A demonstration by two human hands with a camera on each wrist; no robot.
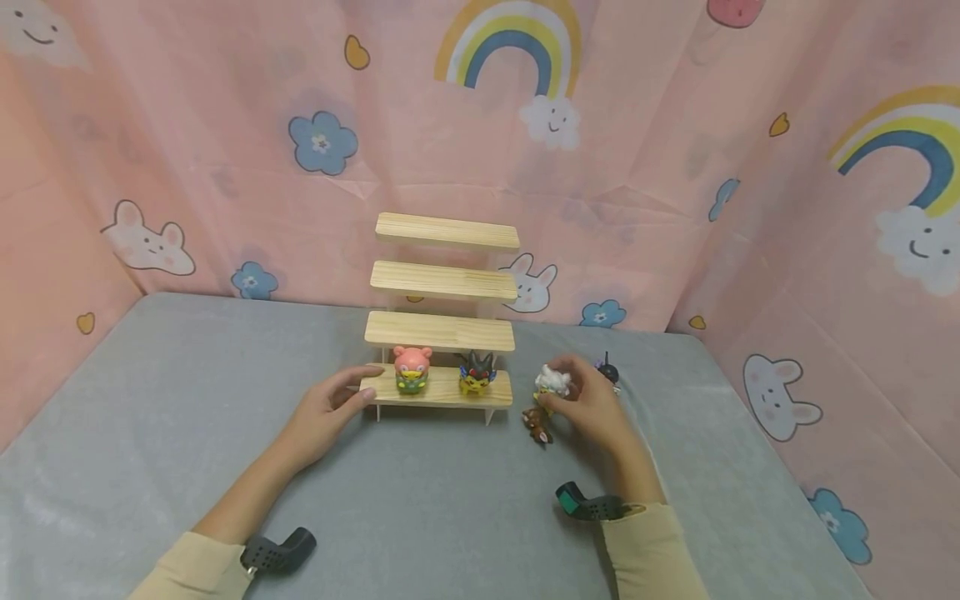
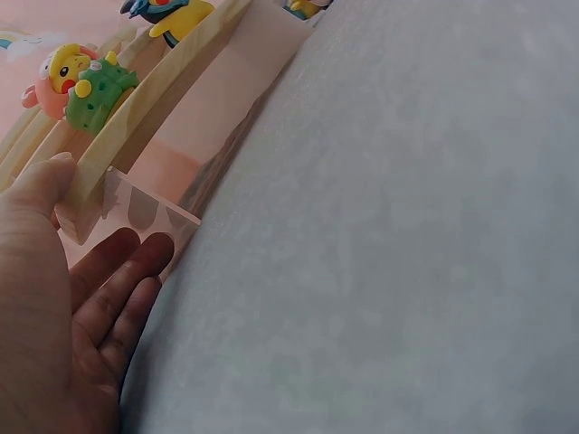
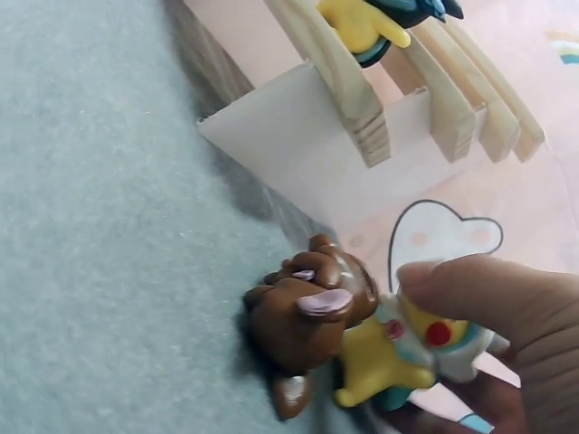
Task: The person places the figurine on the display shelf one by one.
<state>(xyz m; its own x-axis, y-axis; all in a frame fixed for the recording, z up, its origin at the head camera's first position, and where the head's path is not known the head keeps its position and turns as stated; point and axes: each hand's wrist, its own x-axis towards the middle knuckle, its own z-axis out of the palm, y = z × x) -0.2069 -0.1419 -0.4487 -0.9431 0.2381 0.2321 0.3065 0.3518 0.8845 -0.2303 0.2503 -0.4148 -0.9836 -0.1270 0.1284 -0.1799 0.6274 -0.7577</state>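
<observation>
A stepped wooden display shelf (image 1: 438, 332) stands on the grey cloth, with clear side supports. My left hand (image 1: 318, 421) holds the left end of its lowest plank; the thumb (image 2: 50, 181) touches the wood and other fingers lie below by the side support. On that plank sit a yellow figurine in a pink-and-green costume (image 1: 412, 371) and another with a dark hood (image 1: 477, 375). To the right, my right hand (image 1: 592, 404) pinches a yellow figurine with a white hood (image 1: 552, 381). Beside it, a brown figurine (image 3: 303, 316) lies tipped over on the cloth.
Behind my right hand is a dark figurine (image 1: 608, 372), partly hidden. A pink patterned curtain (image 1: 630, 192) hangs close behind the shelf and along both sides. The grey cloth (image 1: 450, 508) spreads in front.
</observation>
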